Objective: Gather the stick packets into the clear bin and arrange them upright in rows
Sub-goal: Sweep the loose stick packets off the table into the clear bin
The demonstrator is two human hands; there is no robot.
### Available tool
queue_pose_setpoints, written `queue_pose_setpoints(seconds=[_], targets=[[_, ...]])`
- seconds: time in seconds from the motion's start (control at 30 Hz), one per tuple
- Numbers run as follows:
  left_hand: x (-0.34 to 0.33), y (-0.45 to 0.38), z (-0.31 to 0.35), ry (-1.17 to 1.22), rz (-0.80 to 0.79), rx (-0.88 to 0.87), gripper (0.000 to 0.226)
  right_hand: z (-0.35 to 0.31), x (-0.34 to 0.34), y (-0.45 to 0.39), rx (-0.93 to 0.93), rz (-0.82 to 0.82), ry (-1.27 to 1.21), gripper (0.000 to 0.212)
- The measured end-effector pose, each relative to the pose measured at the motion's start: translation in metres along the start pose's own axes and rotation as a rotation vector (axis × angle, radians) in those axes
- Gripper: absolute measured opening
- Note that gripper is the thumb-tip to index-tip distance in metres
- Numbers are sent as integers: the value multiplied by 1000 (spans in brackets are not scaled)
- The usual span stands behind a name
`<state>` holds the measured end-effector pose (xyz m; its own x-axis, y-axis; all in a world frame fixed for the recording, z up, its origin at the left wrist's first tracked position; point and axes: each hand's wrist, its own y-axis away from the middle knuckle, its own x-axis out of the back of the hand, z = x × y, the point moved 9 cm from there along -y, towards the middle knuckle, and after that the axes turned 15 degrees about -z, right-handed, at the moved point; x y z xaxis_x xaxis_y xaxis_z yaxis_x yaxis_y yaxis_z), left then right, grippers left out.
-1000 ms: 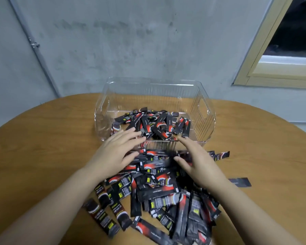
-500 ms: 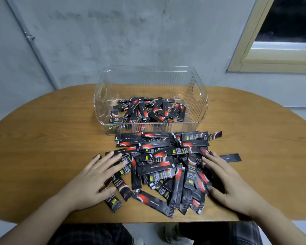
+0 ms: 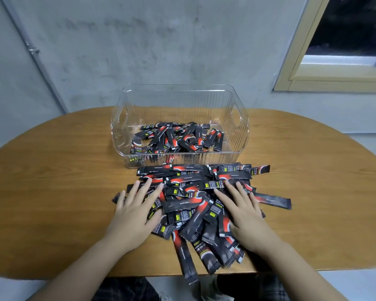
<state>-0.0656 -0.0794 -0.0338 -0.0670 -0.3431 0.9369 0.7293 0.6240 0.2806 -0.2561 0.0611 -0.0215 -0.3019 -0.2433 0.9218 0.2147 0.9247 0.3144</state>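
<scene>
Black-and-red stick packets point(image 3: 187, 203) lie under both hands, left hand point(image 3: 135, 211) and right hand point(image 3: 243, 213), fingers spread flat.

A rounded wooden counter point(image 3: 52, 192) carries a clear bin point(image 3: 240, 118) toward its far edge and a loose heap of stick packets point(image 3: 189, 203) spreading to its near edge.

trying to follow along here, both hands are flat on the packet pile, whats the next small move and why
Probably draw both hands inward to bunch the pile: the left hand and right hand lie open on the loose stick packets, gripping none, short of the clear bin.
</scene>
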Motion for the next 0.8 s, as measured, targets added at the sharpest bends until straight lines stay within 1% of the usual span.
queue_pose_setpoints(seconds=[0.07, 0.13, 0.17, 0.2, 0.27, 0.33, 0.37, 0.47, 0.57, 0.63, 0.73, 0.8], targets=[[2, 0, -1, 90, 28, -7, 70, 0, 2, -3, 19, -16, -67, 82], [3, 3, -1, 152, 20, -88, 73, 6, 4, -2, 56, -41, -186, 79], [4, 6, 1, 151, 15, -157, 71, 11, 6, 0, 78, -51, -258, 79], [5, 10, 6, 125, 14, -238, 72, 15, 7, 4, 102, -53, -321, 79], [1, 19, 20, 4, -7, -381, 81, 20, 9, 14, 138, -50, -387, 72], [-6, 25, 35, -153, 9, -477, 89, 18, 7, 23, 148, -45, -353, 62], [-8, 27, 43, -226, 21, -512, 90, 15, 4, 26, 146, -53, -304, 63], [-9, 23, 60, -349, 48, -559, 86, 3, -8, 29, 105, -111, -159, 90], [-4, 17, 68, -357, 63, -545, 83, -11, -14, 23, 82, -140, -60, 106], [-2, 9, 64, -305, 42, -457, 88, -17, -15, 17, 75, -159, -10, 109], [3, -3, 47, -194, 29, -282, 93, -16, -13, 5, 41, -153, -40, 103], [-1, -9, 37, -123, -30, -207, 88, -13, -8, -2, -3, -128, -68, 94]])
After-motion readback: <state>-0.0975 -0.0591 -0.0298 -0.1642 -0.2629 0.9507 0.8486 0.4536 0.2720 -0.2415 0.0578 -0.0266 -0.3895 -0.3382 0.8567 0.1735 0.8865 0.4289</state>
